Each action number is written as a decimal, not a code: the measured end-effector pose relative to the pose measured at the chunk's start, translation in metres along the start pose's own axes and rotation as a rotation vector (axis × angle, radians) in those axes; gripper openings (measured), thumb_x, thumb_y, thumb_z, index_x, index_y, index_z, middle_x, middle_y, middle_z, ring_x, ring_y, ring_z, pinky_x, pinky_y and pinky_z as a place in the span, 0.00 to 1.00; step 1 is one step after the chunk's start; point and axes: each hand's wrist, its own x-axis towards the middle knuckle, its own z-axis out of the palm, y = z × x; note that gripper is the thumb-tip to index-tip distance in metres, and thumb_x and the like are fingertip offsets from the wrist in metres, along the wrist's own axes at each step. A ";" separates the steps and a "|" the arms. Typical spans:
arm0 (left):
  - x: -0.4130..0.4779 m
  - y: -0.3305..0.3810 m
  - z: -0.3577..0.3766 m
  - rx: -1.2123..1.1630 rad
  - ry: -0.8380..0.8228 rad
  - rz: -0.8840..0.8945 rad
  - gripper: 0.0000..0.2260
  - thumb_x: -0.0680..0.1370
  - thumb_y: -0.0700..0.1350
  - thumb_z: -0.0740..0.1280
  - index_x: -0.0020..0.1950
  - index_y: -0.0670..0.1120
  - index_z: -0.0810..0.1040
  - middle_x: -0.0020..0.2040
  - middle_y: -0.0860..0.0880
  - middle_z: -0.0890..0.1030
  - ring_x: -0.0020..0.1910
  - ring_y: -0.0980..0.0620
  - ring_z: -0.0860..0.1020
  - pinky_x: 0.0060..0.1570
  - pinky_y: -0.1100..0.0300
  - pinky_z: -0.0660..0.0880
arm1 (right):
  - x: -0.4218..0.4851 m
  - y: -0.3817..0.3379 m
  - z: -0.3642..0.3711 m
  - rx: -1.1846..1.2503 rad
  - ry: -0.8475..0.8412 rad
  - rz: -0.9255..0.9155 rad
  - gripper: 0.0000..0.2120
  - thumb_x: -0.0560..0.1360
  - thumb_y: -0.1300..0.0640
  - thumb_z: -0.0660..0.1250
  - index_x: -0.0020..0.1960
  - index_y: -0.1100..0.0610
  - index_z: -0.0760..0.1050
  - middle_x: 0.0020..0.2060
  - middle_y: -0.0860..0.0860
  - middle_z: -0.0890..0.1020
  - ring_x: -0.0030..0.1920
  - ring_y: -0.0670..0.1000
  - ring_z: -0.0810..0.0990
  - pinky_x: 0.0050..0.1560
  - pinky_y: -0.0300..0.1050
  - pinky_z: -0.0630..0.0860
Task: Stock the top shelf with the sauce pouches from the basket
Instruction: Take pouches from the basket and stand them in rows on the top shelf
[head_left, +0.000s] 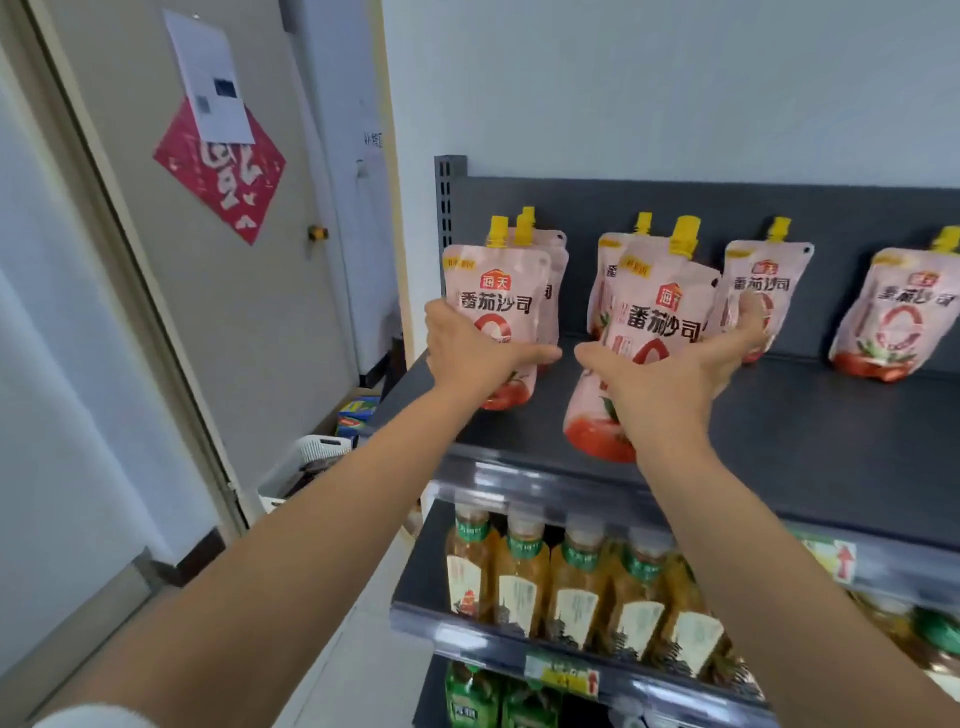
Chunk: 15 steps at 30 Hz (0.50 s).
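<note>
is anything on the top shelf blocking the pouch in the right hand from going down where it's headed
Nothing visible blocks it. The right hand holds a pouch over bare top shelf. Another pouch stands right behind it, and one beside the fingertips, so the front spot is free but snug.

Bright, even light; perhaps slight edge warping.
</note>
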 end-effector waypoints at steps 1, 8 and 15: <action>0.007 -0.002 0.005 -0.009 -0.017 -0.002 0.52 0.41 0.68 0.76 0.58 0.51 0.59 0.56 0.50 0.72 0.57 0.48 0.74 0.57 0.46 0.75 | 0.004 0.003 0.006 -0.030 0.001 -0.011 0.58 0.58 0.58 0.80 0.74 0.47 0.44 0.73 0.53 0.55 0.71 0.55 0.57 0.70 0.57 0.59; 0.032 -0.011 0.014 0.025 -0.241 0.036 0.42 0.54 0.55 0.78 0.60 0.45 0.59 0.60 0.46 0.66 0.61 0.47 0.69 0.64 0.45 0.69 | 0.008 0.021 0.033 -0.234 -0.004 -0.039 0.57 0.60 0.60 0.79 0.75 0.51 0.43 0.72 0.53 0.53 0.73 0.55 0.53 0.72 0.58 0.53; 0.045 -0.029 -0.020 0.017 -0.620 0.256 0.37 0.63 0.44 0.81 0.60 0.47 0.58 0.58 0.53 0.73 0.57 0.55 0.75 0.53 0.59 0.76 | 0.003 0.026 0.053 -0.389 0.019 0.026 0.65 0.58 0.47 0.81 0.77 0.58 0.37 0.74 0.58 0.51 0.75 0.57 0.47 0.73 0.58 0.50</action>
